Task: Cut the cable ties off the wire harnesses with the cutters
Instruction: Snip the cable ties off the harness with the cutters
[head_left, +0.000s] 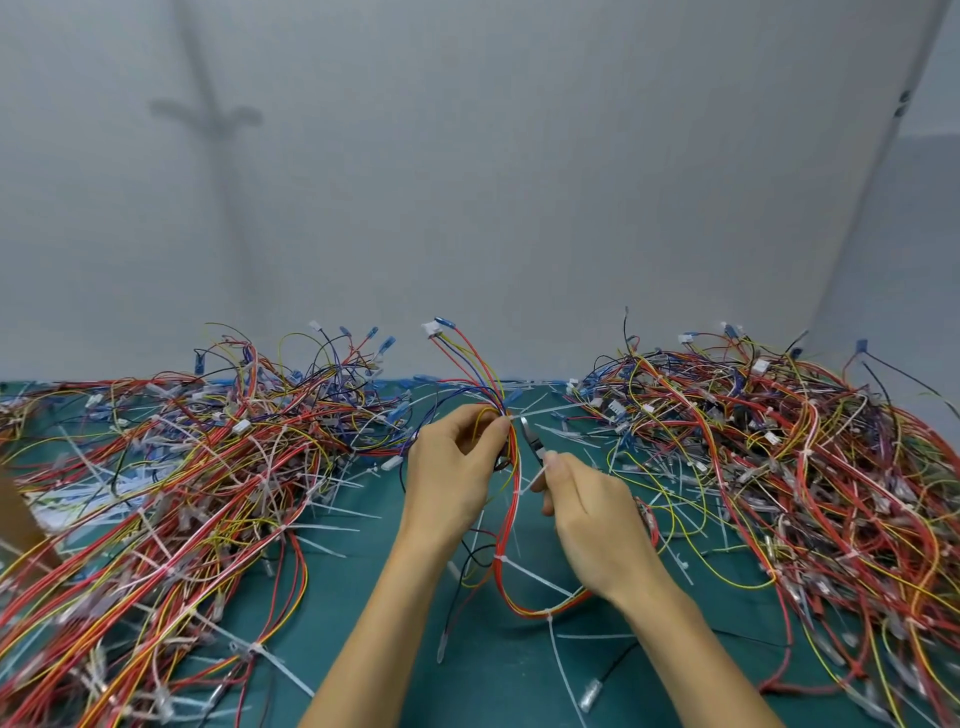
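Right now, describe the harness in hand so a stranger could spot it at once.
On the green mat, a left pile and a right pile flank a middle gap. There the left hand pinches one harness, cutters beside it. Alone among them it is lifted, its wires fanning up to a white plug.

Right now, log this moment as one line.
left hand pinches harness | right hand holds cutters beside cable tie
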